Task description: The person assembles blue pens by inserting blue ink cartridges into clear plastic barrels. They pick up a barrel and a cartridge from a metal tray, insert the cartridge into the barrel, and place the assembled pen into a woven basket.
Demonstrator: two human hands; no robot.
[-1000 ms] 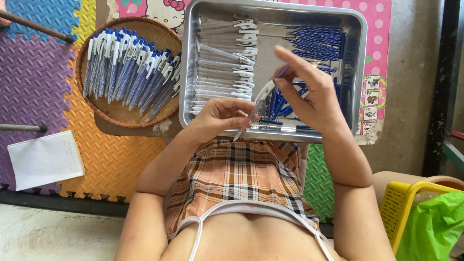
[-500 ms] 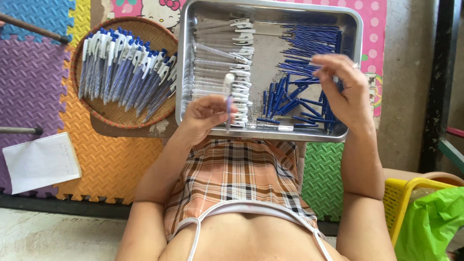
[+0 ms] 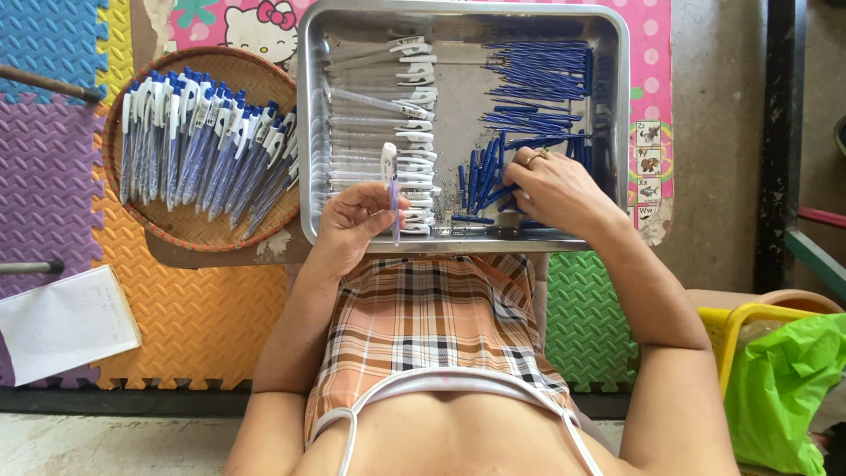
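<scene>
Right hand down in the tray, left hand holding a pen upright.

Now reaching low: right hand (image 3: pixel 553 189) dropped from mid-air a moment ago into the loose blue refills (image 3: pixel 483 176) at the steel tray (image 3: pixel 621 115) front edge, fingers curled, picking among them; whether pinching one, cannot tell. Left hand (image 3: pixel 357 220) gripping the clear pen barrel (image 3: pixel 389 185), lifted over the barrel stack (image 3: pixel 383 115). Finished pens piled in the woven basket (image 3: pixel 132 229) beside.

Right hand's (image 3: pixel 555 189) fingertips among blue refills (image 3: pixel 480 176)
</scene>
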